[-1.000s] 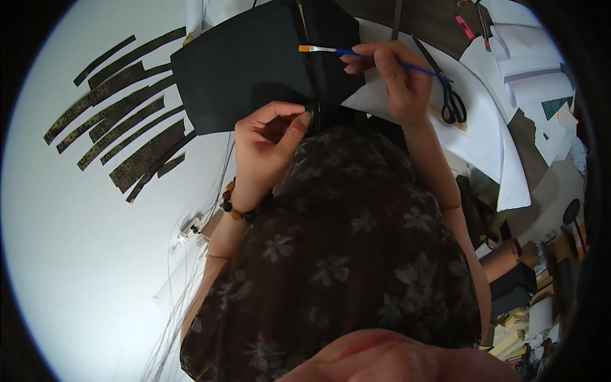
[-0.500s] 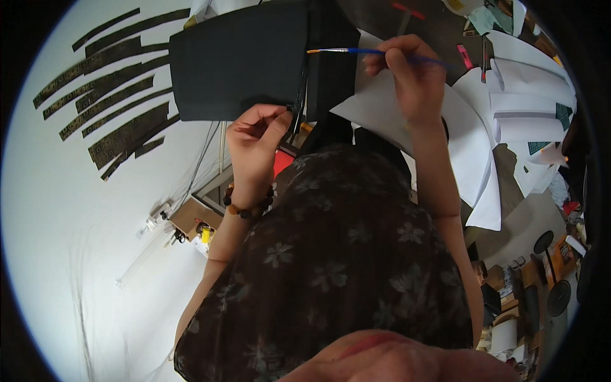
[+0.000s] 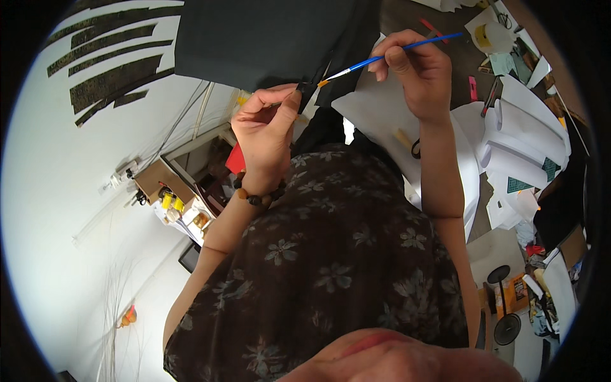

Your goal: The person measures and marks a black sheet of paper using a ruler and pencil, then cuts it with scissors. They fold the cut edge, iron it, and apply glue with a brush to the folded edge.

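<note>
A slim blue paintbrush (image 3: 365, 63) with orange bristles is held between the closed fingers of my right hand (image 3: 420, 83). Its tip points down and left, close to the fingertips of my left hand (image 3: 264, 134). That hand is closed in a pinch on a narrow black strip (image 3: 308, 95), at the lower corner of a large black sheet (image 3: 248, 41). I cannot tell whether the strip is joined to the sheet. A beaded bracelet (image 3: 256, 199) circles my left wrist.
Dark patterned strips (image 3: 114, 79) hang on the white wall at left. Large white paper (image 3: 375, 111) lies under my right forearm, with rolled white sheets (image 3: 519, 121) beyond. A pink marker (image 3: 473, 88) and a translucent tub (image 3: 493, 38) lie at the upper right. A cardboard box (image 3: 164, 181) stands at lower left.
The brush tip has come down and right, close to my left fingertips, and its handle now tilts up to the right. The whole view has shifted. My left hand keeps its pinch.
</note>
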`<action>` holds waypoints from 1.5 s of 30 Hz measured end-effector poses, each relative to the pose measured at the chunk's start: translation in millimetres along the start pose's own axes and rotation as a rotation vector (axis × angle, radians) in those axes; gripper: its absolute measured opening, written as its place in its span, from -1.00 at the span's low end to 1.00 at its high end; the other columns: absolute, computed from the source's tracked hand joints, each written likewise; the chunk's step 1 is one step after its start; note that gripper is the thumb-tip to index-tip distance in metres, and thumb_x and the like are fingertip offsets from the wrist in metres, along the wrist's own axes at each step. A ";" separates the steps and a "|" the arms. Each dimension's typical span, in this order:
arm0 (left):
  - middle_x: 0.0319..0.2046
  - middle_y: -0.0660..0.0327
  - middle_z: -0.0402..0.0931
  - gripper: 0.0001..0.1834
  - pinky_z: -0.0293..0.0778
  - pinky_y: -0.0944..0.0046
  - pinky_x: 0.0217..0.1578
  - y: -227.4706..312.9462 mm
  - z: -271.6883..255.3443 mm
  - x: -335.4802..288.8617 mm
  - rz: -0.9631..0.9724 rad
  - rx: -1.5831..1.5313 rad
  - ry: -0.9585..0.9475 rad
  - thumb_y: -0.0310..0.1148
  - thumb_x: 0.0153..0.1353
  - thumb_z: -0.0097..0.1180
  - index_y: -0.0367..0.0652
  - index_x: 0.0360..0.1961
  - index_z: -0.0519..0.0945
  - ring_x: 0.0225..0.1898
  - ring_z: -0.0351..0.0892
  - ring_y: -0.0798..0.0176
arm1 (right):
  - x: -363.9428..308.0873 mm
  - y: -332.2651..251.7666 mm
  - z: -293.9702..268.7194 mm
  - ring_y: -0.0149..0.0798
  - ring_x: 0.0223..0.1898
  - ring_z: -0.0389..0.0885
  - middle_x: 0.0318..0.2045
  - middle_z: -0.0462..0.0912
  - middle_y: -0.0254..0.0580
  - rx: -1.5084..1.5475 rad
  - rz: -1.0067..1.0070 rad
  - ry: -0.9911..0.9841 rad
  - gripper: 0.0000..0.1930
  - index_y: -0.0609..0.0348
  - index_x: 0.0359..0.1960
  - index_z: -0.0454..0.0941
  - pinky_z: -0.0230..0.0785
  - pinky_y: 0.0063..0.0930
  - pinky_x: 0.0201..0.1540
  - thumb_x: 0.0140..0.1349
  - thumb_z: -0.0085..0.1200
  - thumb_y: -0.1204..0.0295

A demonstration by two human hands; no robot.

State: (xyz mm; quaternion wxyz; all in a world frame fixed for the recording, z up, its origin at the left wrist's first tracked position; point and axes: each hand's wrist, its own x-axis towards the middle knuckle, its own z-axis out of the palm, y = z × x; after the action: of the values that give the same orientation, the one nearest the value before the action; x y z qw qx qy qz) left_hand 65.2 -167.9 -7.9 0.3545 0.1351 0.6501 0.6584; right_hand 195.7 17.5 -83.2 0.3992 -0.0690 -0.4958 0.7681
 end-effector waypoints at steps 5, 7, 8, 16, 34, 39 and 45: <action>-0.14 -0.04 0.67 -0.95 0.14 0.59 -0.68 -4.5 7.3 0.4 0.042 -0.091 -0.035 -0.68 0.23 0.13 -0.33 -0.34 0.58 -0.62 0.34 0.63 | 6.1 -0.4 1.5 -0.50 -0.52 0.57 -0.48 0.66 -0.17 0.001 0.031 -0.005 -0.88 0.35 -0.23 0.62 0.45 -0.67 -0.41 0.36 0.10 0.51; -0.14 -0.07 0.67 -0.94 0.11 0.57 -0.72 -4.6 7.4 0.9 0.017 -0.136 -0.036 -0.68 0.25 0.09 -0.33 -0.35 0.57 -0.69 0.27 0.62 | 7.9 2.3 5.1 -0.49 -0.52 0.58 -0.48 0.66 -0.16 -0.006 0.031 0.011 -0.88 0.35 -0.24 0.62 0.45 -0.68 -0.41 0.35 0.11 0.52; -0.14 -0.08 0.66 -0.93 0.09 0.56 -0.74 -5.0 7.7 1.1 0.004 -0.159 -0.038 -0.68 0.26 0.07 -0.33 -0.35 0.56 -0.73 0.24 0.61 | 8.3 3.6 5.5 -0.49 -0.52 0.59 -0.48 0.67 -0.16 -0.010 0.030 0.020 -0.89 0.36 -0.24 0.62 0.45 -0.68 -0.41 0.35 0.12 0.52; -0.19 -0.09 0.65 -0.92 0.03 0.58 -0.80 -7.9 7.0 1.7 0.011 -0.138 -0.027 -0.60 0.32 0.00 -0.24 -0.32 0.51 -0.81 0.13 0.60 | 4.9 7.1 -0.4 -0.43 -0.54 0.56 -0.50 0.64 -0.16 -0.175 0.016 0.086 -0.85 0.35 -0.23 0.58 0.43 -0.58 -0.38 0.40 0.02 0.50; -0.30 0.02 0.63 -0.94 0.08 0.55 -0.78 -5.9 7.5 1.2 -0.039 -0.188 0.007 -0.62 0.26 0.05 -0.28 -0.32 0.55 -0.79 0.17 0.57 | -2.6 3.8 5.8 -0.42 -0.53 0.59 -0.51 0.65 -0.14 -0.121 0.041 0.091 -0.85 0.38 -0.25 0.59 0.46 -0.58 -0.36 0.39 0.03 0.51; -0.17 -0.16 0.65 -0.93 0.07 0.58 -0.80 -6.7 6.7 2.1 -0.034 -0.158 0.008 -0.60 0.28 0.02 -0.24 -0.32 0.52 -0.82 0.18 0.56 | 1.6 12.4 2.4 -0.41 -0.54 0.59 -0.51 0.65 -0.14 -0.162 -0.024 0.162 -0.87 0.37 -0.25 0.59 0.47 -0.55 -0.37 0.37 0.05 0.52; -0.26 -0.03 0.66 -0.92 0.08 0.57 -0.78 -5.7 8.3 0.5 -0.044 -0.160 0.019 -0.61 0.28 0.01 -0.22 -0.31 0.52 -0.80 0.18 0.57 | 1.2 15.8 1.8 -0.40 -0.54 0.58 -0.52 0.63 -0.14 -0.133 -0.016 0.198 -0.88 0.37 -0.25 0.59 0.46 -0.55 -0.38 0.36 0.05 0.54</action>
State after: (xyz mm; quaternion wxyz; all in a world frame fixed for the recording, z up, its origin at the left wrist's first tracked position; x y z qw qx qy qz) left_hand 71.8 -161.8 -12.5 0.3725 0.0858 0.6015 0.7015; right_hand 185.4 14.0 -94.9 0.4466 -0.1669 -0.5046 0.7197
